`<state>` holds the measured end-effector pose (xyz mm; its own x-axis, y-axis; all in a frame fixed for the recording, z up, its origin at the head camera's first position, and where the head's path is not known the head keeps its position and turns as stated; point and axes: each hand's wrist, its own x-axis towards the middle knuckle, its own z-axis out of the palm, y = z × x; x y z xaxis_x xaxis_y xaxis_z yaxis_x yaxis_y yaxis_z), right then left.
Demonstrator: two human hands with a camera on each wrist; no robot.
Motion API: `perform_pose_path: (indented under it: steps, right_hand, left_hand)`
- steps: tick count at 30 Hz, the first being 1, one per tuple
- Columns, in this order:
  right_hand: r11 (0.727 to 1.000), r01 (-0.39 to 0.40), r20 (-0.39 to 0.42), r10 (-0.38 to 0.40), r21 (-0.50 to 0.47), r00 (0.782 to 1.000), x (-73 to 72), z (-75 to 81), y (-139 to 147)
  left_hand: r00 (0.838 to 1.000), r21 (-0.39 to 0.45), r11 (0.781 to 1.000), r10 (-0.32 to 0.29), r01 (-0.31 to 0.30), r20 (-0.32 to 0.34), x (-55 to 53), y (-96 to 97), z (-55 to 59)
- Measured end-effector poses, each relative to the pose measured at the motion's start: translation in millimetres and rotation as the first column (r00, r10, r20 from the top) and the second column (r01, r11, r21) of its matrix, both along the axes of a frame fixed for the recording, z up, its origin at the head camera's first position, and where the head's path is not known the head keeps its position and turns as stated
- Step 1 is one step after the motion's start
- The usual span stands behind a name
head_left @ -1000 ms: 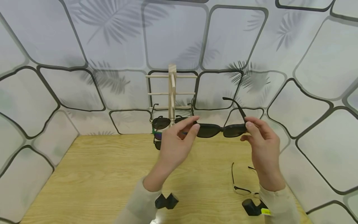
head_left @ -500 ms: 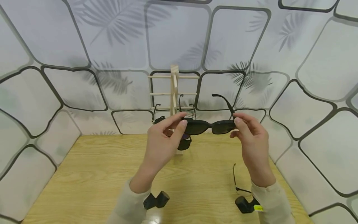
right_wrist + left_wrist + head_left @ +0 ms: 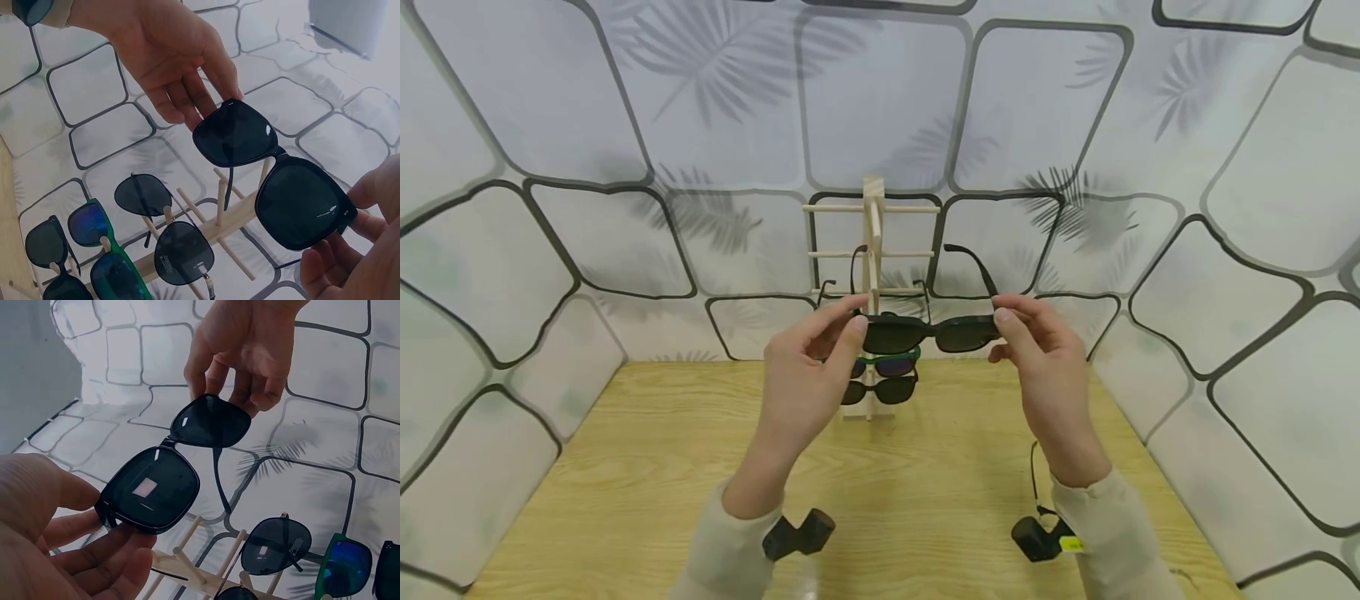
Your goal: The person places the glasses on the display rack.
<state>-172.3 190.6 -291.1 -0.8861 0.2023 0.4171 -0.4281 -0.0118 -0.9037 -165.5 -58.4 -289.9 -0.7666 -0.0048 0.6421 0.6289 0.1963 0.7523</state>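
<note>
Black sunglasses (image 3: 929,333) with dark lenses hang in the air between both hands, temples unfolded and pointing away from me. My left hand (image 3: 811,379) pinches the frame's left corner between thumb and fingers. At the opposite corner, my right hand (image 3: 1051,379) pinches the frame near the hinge. Just behind stands a wooden eyewear rack (image 3: 874,208) with crosswise pegs, partly covered by the held pair. Lower on the rack sit green-framed sunglasses (image 3: 109,250) and black sunglasses (image 3: 880,390). Thin-framed sunglasses (image 3: 275,545) rest above them, mostly hidden in the head view.
Clear-lensed glasses (image 3: 1043,510) lie on the wooden table (image 3: 685,467) at the right, largely hidden by the right wrist's black camera (image 3: 1037,537). Another camera (image 3: 797,533) sits on the left wrist. Patterned walls (image 3: 880,100) enclose the back and sides.
Both hands have carried the black sunglasses leftward, from the rack's right side to in front of it. The lower pairs on the rack show more now. The grips stay the same.
</note>
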Motion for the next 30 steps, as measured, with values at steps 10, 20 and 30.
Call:
perform_pose_path:
  steps: [10,20,30]
  right_hand:
    - [0.994,-0.035,0.028,0.032,0.099,0.999,-9.3,-0.1,-12]
    - [0.994,-0.048,0.060,0.042,0.102,0.997,-20.0,0.3,-23]
    - [0.993,-0.063,0.076,0.056,0.096,0.996,-28.0,-0.2,-28]
  left_hand:
    - [0.999,0.030,0.999,0.045,-0.046,0.025,-6.3,-14.1,-0.6]
    - [0.997,0.028,0.998,0.049,-0.050,0.060,-13.2,-23.9,-0.1]
    - [0.996,0.035,0.998,0.042,-0.045,0.084,-19.6,-29.7,2.4]
